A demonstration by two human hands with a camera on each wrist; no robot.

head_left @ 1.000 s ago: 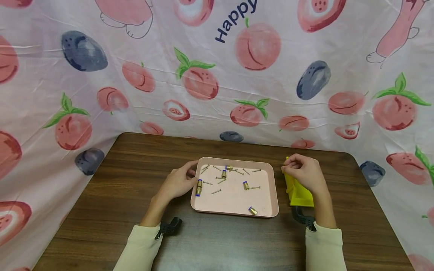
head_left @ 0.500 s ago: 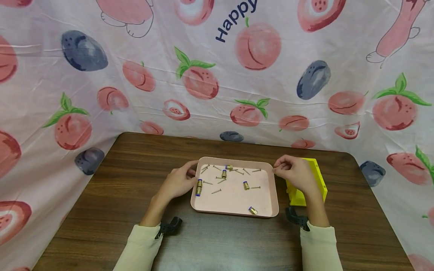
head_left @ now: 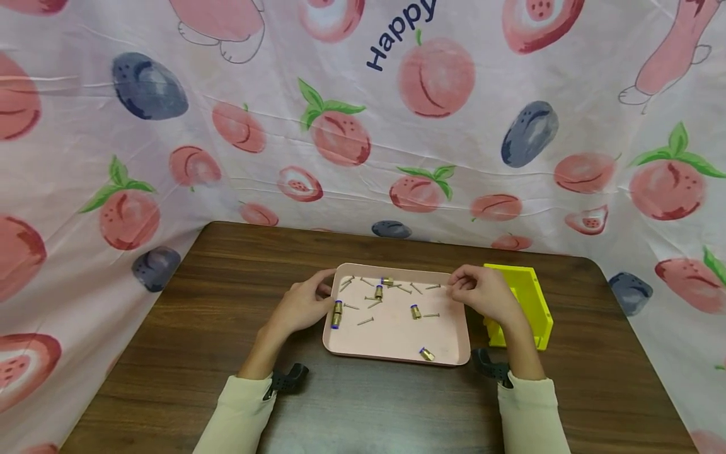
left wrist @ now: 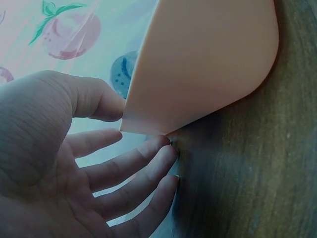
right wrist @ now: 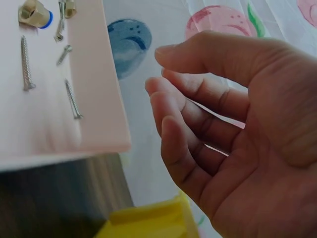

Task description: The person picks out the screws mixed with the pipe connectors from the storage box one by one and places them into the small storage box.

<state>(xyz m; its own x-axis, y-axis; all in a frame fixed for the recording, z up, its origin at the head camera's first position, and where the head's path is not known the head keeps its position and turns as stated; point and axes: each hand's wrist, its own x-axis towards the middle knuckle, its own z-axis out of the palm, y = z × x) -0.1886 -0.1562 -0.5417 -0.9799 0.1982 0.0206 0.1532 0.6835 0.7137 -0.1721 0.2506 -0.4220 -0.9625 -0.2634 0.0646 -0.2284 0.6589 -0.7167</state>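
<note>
A pale pink tray [head_left: 391, 343] lies on the table with several small screws [head_left: 365, 321] and several brass push-fit fittings with blue collars [head_left: 426, 354] scattered inside. My left hand [head_left: 303, 302] is at the tray's left side; in the left wrist view its thumb [left wrist: 96, 99] and extended fingertips meet the rim and outer wall. Over the tray's far right corner is my right hand [head_left: 484, 293], its fingers loosely bent. Nothing shows between thumb and fingers in the right wrist view, where screws [right wrist: 73, 99] and a fitting [right wrist: 35, 14] lie beyond the fingertips.
A yellow plastic bin [head_left: 533, 302] stands right of the tray, partly behind the right hand and wrist. Brown wood-grain table [head_left: 187, 328] surrounds both. A fruit-print cloth [head_left: 340, 208] hangs behind and at the sides.
My right hand has moved left from the yellow bin to the tray's far right corner, uncovering more of the bin. My left hand stays at the tray's left side.
</note>
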